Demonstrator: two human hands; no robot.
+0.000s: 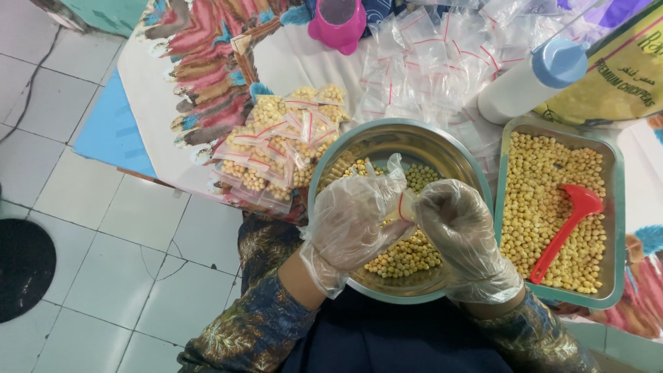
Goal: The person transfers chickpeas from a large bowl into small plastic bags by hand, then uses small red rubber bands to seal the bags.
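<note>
Plastic-gloved hands meet over the bowl [442, 148]: left hand [353, 220] cups a small bag [402, 207] (red-striped), right hand [457, 231] at 3 o'clock pinching its mouth, both equally near.

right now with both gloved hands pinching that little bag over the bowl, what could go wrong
1. The small zip bag is held between the left hand and right hand; loose plastic gloves could slip on it, so chickpeas may drop, though most would likely land in the metal bowl.
2. The pile of filled bags reaches the table edge; some could slide to the floor.
3. The bowl overhangs the lap and a nudge might tip it.
</note>
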